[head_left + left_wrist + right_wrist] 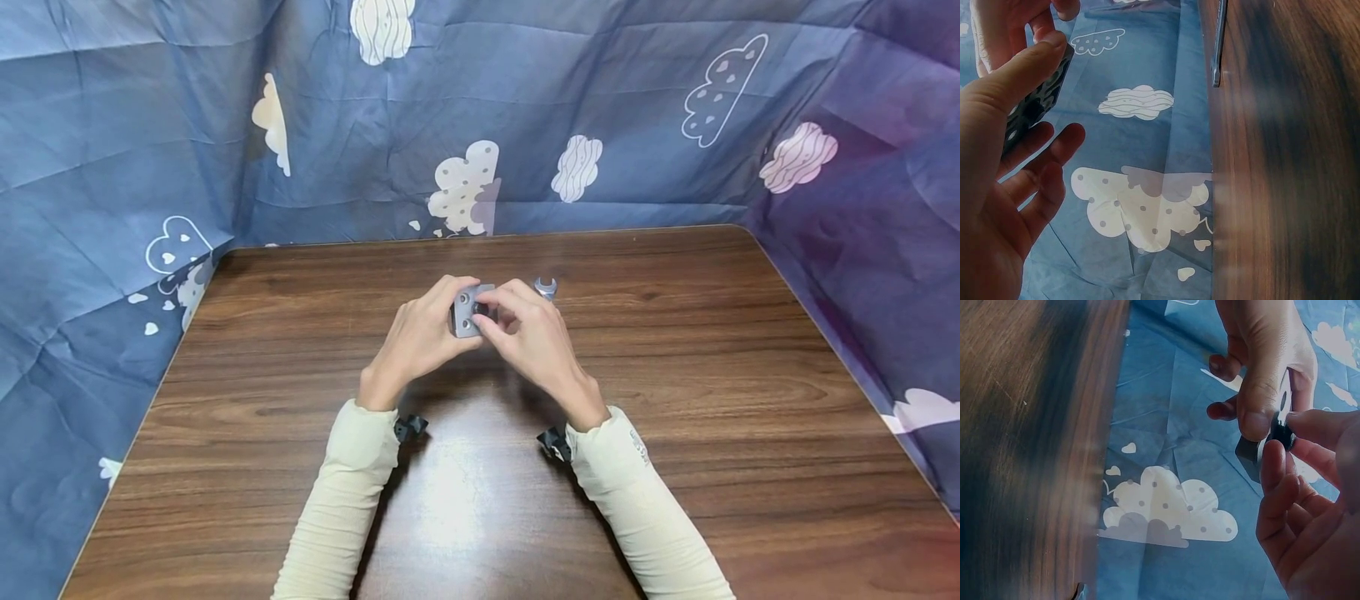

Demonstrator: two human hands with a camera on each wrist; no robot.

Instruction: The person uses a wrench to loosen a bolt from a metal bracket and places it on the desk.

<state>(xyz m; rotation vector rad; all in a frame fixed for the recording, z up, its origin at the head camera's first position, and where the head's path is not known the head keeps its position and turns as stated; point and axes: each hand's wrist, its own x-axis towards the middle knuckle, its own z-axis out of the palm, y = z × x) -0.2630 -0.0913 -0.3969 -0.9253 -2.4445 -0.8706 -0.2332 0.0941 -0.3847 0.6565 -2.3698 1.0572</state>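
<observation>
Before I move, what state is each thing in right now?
Metal block: held off the table, gripped by the left hand
Black piece: pinched by the right hand at the block's face; fastened or loose, can't tell
Wrench: lying on the table
Cloth: hanging behind the table, creased

You've got two hands, a left hand (417, 337) and a right hand (536, 340), at one grey block (461, 315) showing two round holes (465, 324), one small black part (1282, 435) against the block, one wrench (546, 289) to its right, one table (675, 375) below.
</observation>
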